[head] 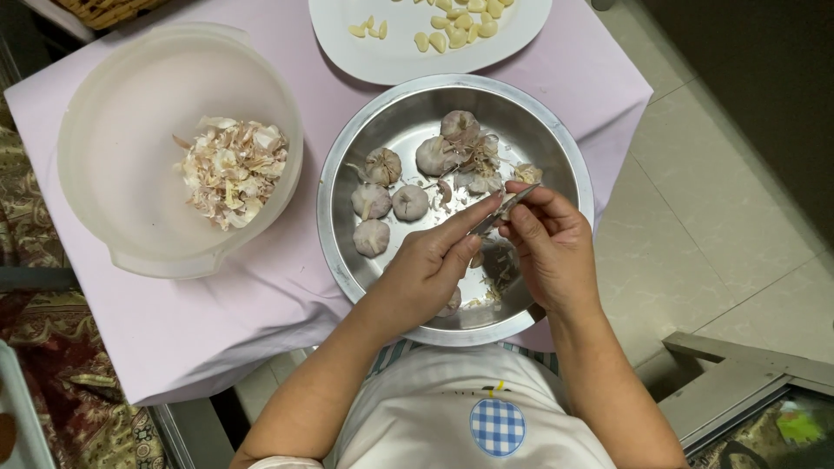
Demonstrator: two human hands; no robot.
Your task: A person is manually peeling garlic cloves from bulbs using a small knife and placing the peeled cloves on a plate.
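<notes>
Garlic work is centred over a round stainless-steel bowl (347,252), set on a small table covered with a pale lilac cloth (174,321). A large translucent white plastic bowl (113,139) is placed to the left of the steel bowl, almost touching it, and a heap of papery garlic skins (231,170) is held in it. A white ceramic plate (391,56) is seen at the far edge of the table, with peeled yellowish garlic cloves (452,24) scattered on it. Several whole unpeeled garlic bulbs (410,202) are gathered in the upper left part of the steel bowl. The left hand (427,271) and right hand (549,245) are held together above the bowl's lower right area. A small slim metal blade (504,208) is pinched between the fingertips of both hands; whether a clove is gripped beneath cannot be told.
</notes>
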